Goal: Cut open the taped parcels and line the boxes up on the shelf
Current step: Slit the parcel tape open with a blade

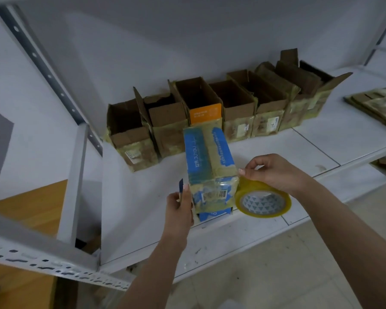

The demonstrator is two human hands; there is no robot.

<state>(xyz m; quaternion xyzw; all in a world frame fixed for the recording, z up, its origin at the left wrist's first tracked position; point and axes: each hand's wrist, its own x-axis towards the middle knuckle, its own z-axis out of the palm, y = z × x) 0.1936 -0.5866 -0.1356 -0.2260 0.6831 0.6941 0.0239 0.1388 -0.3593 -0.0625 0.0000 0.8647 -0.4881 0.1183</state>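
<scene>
Watching from my end, I worry most about the blue parcel (210, 166): it sits at the front of the white shelf (265, 143), its near end apparently propped on a smaller blue box (214, 215), and a sideways tug on the tape could tip it off that perch or slide it toward the edge. Sticky film could also fold onto itself if it goes slack.

My right hand (274, 172) arches over the tape roll (263, 200), thumb and forefinger pinching what looks like the tape's free end at the parcel's near top corner, wrist bent down. My left hand (179, 208) steadies the parcel's left side, fingers curled round a small dark blue object (181, 188) that I cannot identify. Behind, the opened boxes (210, 112) stand lined up by the wall.
</scene>
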